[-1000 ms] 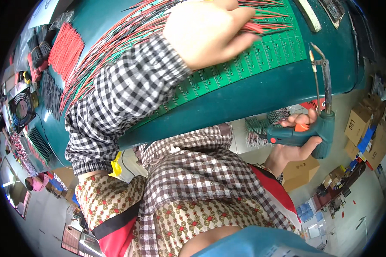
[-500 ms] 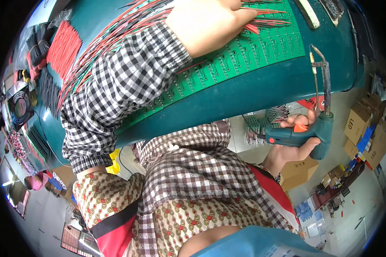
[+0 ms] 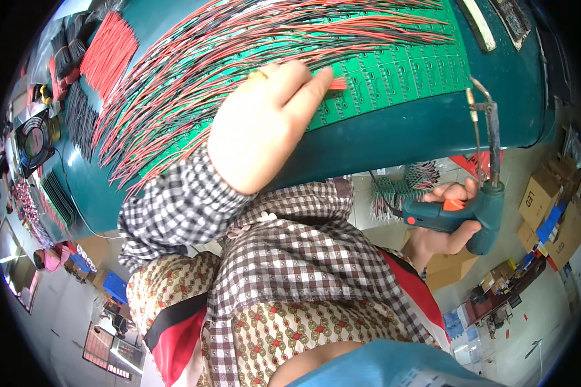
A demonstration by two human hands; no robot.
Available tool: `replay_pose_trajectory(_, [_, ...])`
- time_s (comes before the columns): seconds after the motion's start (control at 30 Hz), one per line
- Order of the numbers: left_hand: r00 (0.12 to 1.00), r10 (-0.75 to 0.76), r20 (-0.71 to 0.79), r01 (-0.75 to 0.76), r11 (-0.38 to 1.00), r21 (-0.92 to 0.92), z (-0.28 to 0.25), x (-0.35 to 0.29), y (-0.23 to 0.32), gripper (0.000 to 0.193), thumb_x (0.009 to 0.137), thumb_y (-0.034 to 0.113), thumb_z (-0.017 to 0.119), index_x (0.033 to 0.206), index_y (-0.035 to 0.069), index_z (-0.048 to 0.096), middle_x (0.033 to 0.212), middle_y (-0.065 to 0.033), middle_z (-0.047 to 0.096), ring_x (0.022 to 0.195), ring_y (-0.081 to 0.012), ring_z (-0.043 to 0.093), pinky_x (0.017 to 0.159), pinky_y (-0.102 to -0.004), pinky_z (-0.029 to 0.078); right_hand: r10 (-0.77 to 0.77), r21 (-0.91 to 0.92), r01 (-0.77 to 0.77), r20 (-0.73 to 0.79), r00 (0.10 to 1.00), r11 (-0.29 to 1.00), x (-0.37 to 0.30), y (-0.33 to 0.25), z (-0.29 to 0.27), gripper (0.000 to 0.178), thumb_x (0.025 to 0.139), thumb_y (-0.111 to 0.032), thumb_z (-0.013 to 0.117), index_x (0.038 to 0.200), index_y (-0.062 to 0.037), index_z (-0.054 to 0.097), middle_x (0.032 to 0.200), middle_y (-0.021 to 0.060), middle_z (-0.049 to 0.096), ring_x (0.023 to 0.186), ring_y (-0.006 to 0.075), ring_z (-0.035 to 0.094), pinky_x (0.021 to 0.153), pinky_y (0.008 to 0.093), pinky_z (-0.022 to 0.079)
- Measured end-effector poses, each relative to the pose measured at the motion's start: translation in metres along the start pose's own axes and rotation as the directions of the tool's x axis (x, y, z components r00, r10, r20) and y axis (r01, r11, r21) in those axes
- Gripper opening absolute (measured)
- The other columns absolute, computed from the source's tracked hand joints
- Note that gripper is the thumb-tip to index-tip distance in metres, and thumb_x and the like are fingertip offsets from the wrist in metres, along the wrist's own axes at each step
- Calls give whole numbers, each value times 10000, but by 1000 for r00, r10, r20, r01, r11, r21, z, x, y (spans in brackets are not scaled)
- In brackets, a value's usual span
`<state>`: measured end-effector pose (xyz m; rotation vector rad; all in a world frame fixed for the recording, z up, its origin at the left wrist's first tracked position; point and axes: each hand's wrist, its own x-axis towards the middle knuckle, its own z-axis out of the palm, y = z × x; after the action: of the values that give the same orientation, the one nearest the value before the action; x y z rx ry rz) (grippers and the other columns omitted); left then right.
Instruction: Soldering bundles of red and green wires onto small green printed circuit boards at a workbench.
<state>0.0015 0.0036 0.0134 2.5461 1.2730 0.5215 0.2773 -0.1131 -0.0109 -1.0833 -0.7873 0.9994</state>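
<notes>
My left hand (image 3: 258, 132) is closed over the near edge of a green circuit board panel (image 3: 426, 74), fingers bent together. Short ends of red wires (image 3: 337, 84) stick out beyond its fingertips; the part under the fingers is hidden. Many long red and black wires (image 3: 239, 42) lie side by side across the panel and trail off to the left. My right hand (image 3: 442, 222) grips a dark green soldering gun (image 3: 490, 209) with an orange trigger. Its metal tip (image 3: 481, 87) points up, just off the panel's right corner.
Bundles of red wires (image 3: 110, 55) and black wires (image 3: 81, 122) lie at the table's left. A pale bar (image 3: 476, 26) and a small tray (image 3: 511, 22) sit at the far right. A small fan (image 3: 35, 138) stands left; cardboard boxes (image 3: 549, 200) are on the floor at right.
My left hand has moved nearer and to the left, from the panel's far part to its near edge. More wires on the panel show. The right hand holds the soldering gun much as before.
</notes>
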Motion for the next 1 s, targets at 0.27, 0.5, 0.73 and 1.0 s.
replay_pose_trajectory(0.27, [986,-75,-148,78,997,15,20,-3,11,361,669,-39,663,1024,26,650,860,-55,584,743,-192,589,617,-299,496,102,-312,-67,97,990,948,-13,-7,12,802,882,-596,421,1253,115,394,1000,162,593,889,293,619,665,336,567])
replay_pose_trajectory(0.5, [980,-32,-198,33,999,0,27,3,6,289,686,-25,669,966,43,647,857,-41,585,704,-186,583,574,-284,484,217,-427,-138,142,966,894,-15,-21,27,813,877,-586,443,1274,121,382,1077,184,571,970,339,603,731,380,572])
replay_pose_trajectory(0.73, [981,-53,-185,54,999,3,28,5,5,282,690,-11,675,964,48,649,861,-36,582,700,-182,576,569,-282,479,371,-500,-234,195,908,834,-12,-32,30,784,877,-541,486,1265,133,388,1042,184,564,942,321,595,769,400,549])
replay_pose_trajectory(1.0, [977,4,-214,1,1000,23,30,6,0,235,696,101,656,915,38,596,820,-56,499,696,-191,539,584,-272,471,468,-563,-298,185,864,771,-11,-32,32,731,844,-524,542,1176,122,456,967,187,570,880,295,588,803,426,513])
